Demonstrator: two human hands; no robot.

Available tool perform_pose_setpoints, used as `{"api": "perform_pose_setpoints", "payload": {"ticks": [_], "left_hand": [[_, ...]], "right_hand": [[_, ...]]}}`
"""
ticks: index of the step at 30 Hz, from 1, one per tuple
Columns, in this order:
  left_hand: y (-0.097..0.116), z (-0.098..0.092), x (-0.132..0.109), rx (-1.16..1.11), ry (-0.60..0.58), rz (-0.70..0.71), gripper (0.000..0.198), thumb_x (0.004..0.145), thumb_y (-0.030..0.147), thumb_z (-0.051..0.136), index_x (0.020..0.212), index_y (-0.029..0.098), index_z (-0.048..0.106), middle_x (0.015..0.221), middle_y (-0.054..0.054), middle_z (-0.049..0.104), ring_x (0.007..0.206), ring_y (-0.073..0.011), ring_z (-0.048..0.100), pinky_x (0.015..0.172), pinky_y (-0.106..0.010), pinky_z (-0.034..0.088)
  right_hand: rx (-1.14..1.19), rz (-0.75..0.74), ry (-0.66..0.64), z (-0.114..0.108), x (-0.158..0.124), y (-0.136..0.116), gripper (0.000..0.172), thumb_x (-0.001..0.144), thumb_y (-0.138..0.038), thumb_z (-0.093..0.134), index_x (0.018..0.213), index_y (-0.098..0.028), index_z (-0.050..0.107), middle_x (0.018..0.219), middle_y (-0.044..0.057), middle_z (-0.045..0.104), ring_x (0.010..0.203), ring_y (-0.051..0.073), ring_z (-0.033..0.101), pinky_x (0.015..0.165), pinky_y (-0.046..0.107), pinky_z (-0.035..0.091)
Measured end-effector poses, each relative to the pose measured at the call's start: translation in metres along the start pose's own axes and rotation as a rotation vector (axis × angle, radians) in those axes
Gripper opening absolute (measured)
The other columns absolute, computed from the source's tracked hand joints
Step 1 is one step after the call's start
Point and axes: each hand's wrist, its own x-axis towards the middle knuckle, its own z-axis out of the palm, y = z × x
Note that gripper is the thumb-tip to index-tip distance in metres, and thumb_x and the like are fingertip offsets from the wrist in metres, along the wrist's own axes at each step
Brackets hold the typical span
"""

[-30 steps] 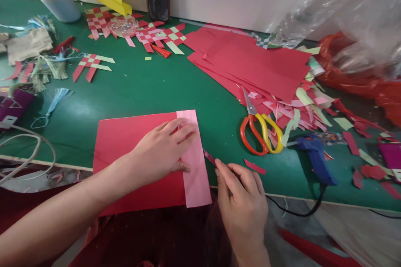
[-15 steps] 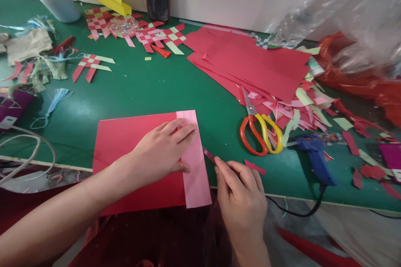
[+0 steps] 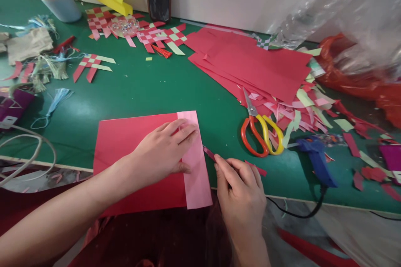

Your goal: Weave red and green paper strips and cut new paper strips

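A red sheet of paper (image 3: 134, 133) lies at the table's front edge, with a pink paper strip (image 3: 197, 187) along its right side. My left hand (image 3: 166, 148) rests flat on both, fingers stretched out and slightly apart, holding nothing. Just right of the strip, my right hand (image 3: 241, 196) is closed in a pinch around a slim pinkish-purple craft knife (image 3: 209, 154). Its small metal tip is at the strip's right edge; the rest of it is hidden by my fingers. A narrow red paper scrap (image 3: 257, 168) lies behind my right hand.
Scissors (image 3: 263, 129) with red and yellow handles and a blue glue gun (image 3: 316, 158) lie to the right. Behind them are stacked red sheets (image 3: 250, 58) and paper scraps. Woven paper pieces (image 3: 145, 35), a blue tassel (image 3: 56, 102) and a bottle (image 3: 59, 0) stand or lie left.
The view has shifted very slightly. Both hands, the paper and the craft knife stay almost in the same place.
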Motion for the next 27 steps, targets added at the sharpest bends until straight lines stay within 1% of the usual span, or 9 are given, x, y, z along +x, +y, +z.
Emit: {"api": "perform_pose_setpoints", "payload": {"ticks": [6, 14, 19, 27], "left_hand": [[-0.0001, -0.0009, 0.0007, 0.011, -0.003, 0.004, 0.084, 0.082, 0.061, 0.064, 0.143, 0.006, 0.045, 0.150, -0.013, 0.046, 0.137, -0.0330, 0.042, 0.112, -0.041, 0.038], [-0.0009, 0.0015, -0.0006, 0.006, 0.025, 0.002, 0.083, 0.083, 0.064, 0.061, 0.142, 0.007, 0.046, 0.150, -0.012, 0.047, 0.137, -0.0321, 0.042, 0.112, -0.040, 0.037], [-0.0006, 0.0016, -0.0002, 0.009, 0.027, 0.008, 0.086, 0.081, 0.064, 0.062, 0.142, 0.006, 0.045, 0.149, -0.013, 0.047, 0.136, -0.0328, 0.043, 0.111, -0.040, 0.038], [-0.0007, 0.0033, 0.0002, 0.004, 0.047, 0.015, 0.086, 0.082, 0.065, 0.060, 0.142, 0.006, 0.045, 0.149, -0.013, 0.048, 0.136, -0.0323, 0.043, 0.111, -0.040, 0.038]], "right_hand": [[-0.004, -0.003, 0.039, -0.0007, -0.0008, 0.0054, 0.022, 0.090, -0.014, 0.061, 0.108, -0.022, 0.071, 0.092, 0.005, 0.065, 0.083, 0.017, 0.057, 0.079, 0.033, 0.047], [0.015, 0.013, -0.011, 0.0025, 0.0024, 0.0043, 0.024, 0.089, -0.015, 0.062, 0.111, -0.021, 0.072, 0.093, 0.005, 0.066, 0.083, 0.018, 0.055, 0.079, 0.034, 0.046], [0.007, 0.001, 0.003, 0.0044, 0.0078, 0.0013, 0.022, 0.090, -0.015, 0.061, 0.109, -0.020, 0.072, 0.090, 0.005, 0.065, 0.080, 0.017, 0.054, 0.076, 0.033, 0.046], [0.032, 0.010, 0.014, 0.0048, 0.0074, 0.0048, 0.024, 0.090, -0.015, 0.061, 0.110, -0.020, 0.072, 0.091, 0.006, 0.066, 0.081, 0.018, 0.055, 0.078, 0.034, 0.047]]}}
